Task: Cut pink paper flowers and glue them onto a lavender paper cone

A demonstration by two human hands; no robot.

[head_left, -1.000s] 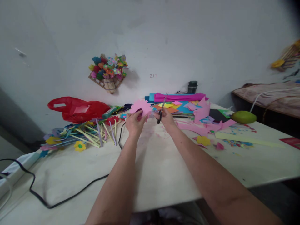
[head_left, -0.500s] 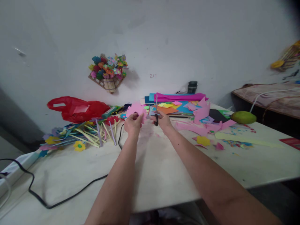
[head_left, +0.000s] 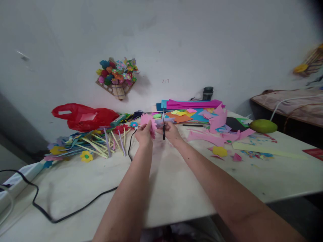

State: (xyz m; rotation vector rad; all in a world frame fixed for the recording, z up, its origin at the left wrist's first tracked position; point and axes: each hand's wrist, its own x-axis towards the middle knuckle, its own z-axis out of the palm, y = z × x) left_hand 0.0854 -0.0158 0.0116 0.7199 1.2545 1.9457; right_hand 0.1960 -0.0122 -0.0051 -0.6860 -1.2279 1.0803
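My left hand (head_left: 143,133) pinches a pink paper flower (head_left: 148,121), held upright above the white table (head_left: 164,181). Just to its right, my right hand (head_left: 172,131) grips black-handled scissors (head_left: 163,127), blades pointing up and close to the flower's edge. Both hands hover near the table's far middle, almost touching each other.
Stacked coloured paper sheets (head_left: 191,109) and pink scraps (head_left: 217,131) lie behind and right of the hands. At the left are a red plastic bag (head_left: 84,117), a heap of paper flower stems (head_left: 85,144) and a black cable (head_left: 75,210). A green fruit (head_left: 263,126) sits at the right.
The flower has turned from facing me to nearly edge-on and dropped slightly. The scissors have swung from tilted to upright and moved left, closer to the flower.
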